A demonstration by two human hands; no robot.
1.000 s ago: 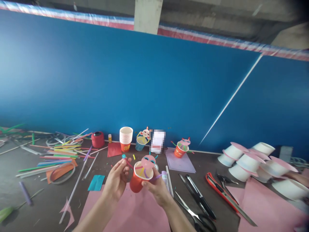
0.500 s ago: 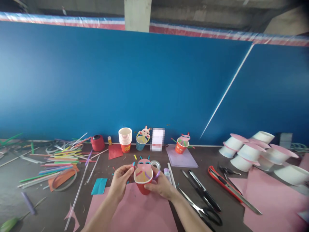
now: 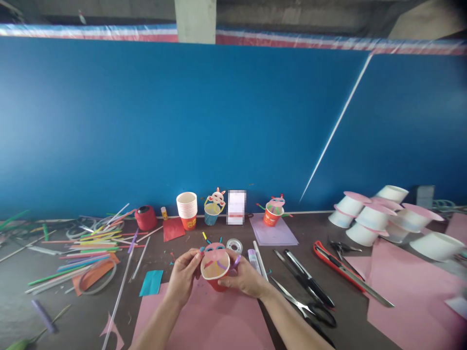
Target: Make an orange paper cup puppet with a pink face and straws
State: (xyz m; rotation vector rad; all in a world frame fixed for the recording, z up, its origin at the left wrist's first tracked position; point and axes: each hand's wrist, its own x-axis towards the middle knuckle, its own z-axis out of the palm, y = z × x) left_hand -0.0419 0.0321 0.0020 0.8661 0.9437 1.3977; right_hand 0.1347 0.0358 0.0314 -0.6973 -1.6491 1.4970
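Above the front pink sheet (image 3: 204,321), my right hand (image 3: 243,277) grips a red paper cup (image 3: 216,284) at its right side, thumb across the front. A pink paper face (image 3: 215,250) with blue-rimmed eyes and dark blue antennae rises from the cup's far rim. Coloured strips show inside the cup, and a purple strip (image 3: 237,261) sticks out on the right. My left hand (image 3: 185,272) is at the cup's left rim, thumb and forefinger pinched on a small blue piece (image 3: 202,250); its exact shape is hidden by the fingers.
Behind stand a stack of paper cups (image 3: 187,209), two finished cup figures and a phone-like blurred panel (image 3: 236,208). Drinking straws (image 3: 91,248) lie left. Scissors (image 3: 302,307), a red box cutter (image 3: 339,267), pens and white cups with pink discs (image 3: 375,216) lie right. A tape roll (image 3: 234,246) sits behind my hands.
The view has shifted slightly. The cup is tipped a little more toward me, showing more of its inside. Both hands keep their hold, with the left still pinching at the rim.
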